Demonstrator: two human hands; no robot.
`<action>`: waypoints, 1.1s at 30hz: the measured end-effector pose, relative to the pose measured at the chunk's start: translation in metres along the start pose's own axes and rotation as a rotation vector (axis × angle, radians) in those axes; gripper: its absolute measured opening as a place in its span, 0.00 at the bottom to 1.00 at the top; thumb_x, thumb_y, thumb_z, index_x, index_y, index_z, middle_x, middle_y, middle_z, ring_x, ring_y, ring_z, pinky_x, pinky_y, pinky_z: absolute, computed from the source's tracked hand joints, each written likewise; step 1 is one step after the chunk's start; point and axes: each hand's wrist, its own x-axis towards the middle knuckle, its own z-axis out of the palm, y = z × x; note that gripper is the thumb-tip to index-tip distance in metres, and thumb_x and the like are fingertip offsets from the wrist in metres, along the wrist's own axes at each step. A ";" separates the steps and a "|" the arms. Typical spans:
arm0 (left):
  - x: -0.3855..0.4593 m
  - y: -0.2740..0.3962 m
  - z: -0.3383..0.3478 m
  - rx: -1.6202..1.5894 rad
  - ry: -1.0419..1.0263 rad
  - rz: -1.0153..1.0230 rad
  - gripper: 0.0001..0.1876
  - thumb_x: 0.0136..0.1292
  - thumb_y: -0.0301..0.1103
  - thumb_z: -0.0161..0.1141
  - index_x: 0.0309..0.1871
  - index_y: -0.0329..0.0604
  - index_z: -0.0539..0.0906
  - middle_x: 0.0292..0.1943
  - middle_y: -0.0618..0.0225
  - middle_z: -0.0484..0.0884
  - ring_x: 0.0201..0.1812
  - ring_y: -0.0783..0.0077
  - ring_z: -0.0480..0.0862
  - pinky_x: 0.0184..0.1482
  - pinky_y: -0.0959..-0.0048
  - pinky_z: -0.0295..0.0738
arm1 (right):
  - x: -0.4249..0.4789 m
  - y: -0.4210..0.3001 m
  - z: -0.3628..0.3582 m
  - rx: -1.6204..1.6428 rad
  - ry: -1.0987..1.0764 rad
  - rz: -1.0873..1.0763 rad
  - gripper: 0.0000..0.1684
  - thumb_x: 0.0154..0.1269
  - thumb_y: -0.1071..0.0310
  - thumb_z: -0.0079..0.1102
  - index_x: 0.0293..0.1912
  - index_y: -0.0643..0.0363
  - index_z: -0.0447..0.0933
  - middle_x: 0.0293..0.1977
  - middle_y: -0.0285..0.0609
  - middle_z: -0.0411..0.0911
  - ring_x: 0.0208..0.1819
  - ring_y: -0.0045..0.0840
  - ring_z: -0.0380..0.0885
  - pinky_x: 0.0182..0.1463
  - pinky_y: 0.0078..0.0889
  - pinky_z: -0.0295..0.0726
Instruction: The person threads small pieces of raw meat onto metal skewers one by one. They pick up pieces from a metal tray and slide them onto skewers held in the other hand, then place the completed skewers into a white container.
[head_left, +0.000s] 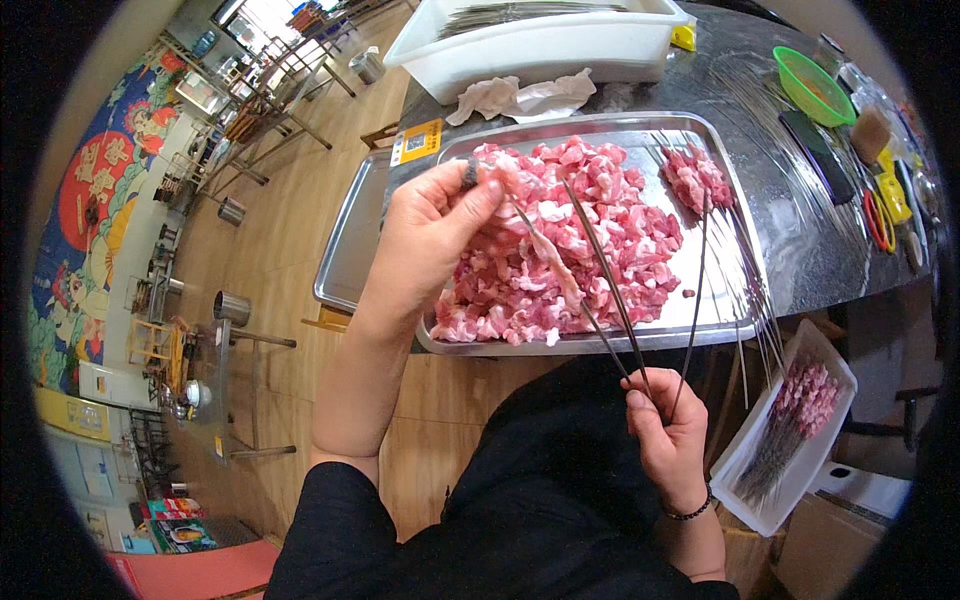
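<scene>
My left hand (442, 217), with something dark around a fingertip, pinches a piece of raw meat (501, 174) at the tip of a thin metal skewer (596, 326). Meat is threaded along that skewer's middle. In my right hand (664, 431) are the lower ends of this skewer and a few others. Beneath my left hand, a heap of diced raw meat (600, 255) lies on a steel tray (716, 289). At the tray's right side rests a bunch of meat-loaded skewers (696, 178), their bare ends hanging over the near edge.
A white plastic bin (540, 56) of skewers stands behind crumpled tissues (525, 97). Loose skewers, a green basket (814, 86), a phone (816, 157) and scissors (877, 220) lie right on the dark table. A white tub (784, 442) of meat skewers stands lower right; an empty-looking tray (349, 232) is left.
</scene>
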 end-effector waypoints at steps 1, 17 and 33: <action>-0.001 -0.001 -0.001 0.087 0.014 0.010 0.06 0.70 0.28 0.57 0.44 0.37 0.82 0.35 0.74 0.83 0.34 0.86 0.80 0.38 0.83 0.75 | 0.000 -0.001 0.001 -0.002 0.003 0.007 0.08 0.68 0.77 0.57 0.46 0.65 0.78 0.30 0.30 0.77 0.29 0.08 0.70 0.34 0.13 0.70; 0.004 0.000 -0.002 0.096 -0.035 -0.065 0.06 0.70 0.31 0.59 0.42 0.39 0.79 0.31 0.70 0.84 0.24 0.84 0.80 0.28 0.85 0.75 | 0.009 -0.003 0.010 0.024 0.120 0.053 0.07 0.70 0.76 0.56 0.47 0.65 0.77 0.29 0.27 0.74 0.27 0.06 0.66 0.30 0.12 0.65; -0.017 -0.013 0.018 -0.393 0.146 0.071 0.05 0.73 0.28 0.54 0.46 0.36 0.77 0.40 0.59 0.84 0.39 0.68 0.88 0.43 0.71 0.87 | 0.009 -0.013 0.014 -0.196 0.023 -0.010 0.08 0.66 0.78 0.58 0.45 0.67 0.78 0.33 0.42 0.81 0.32 0.15 0.77 0.37 0.19 0.76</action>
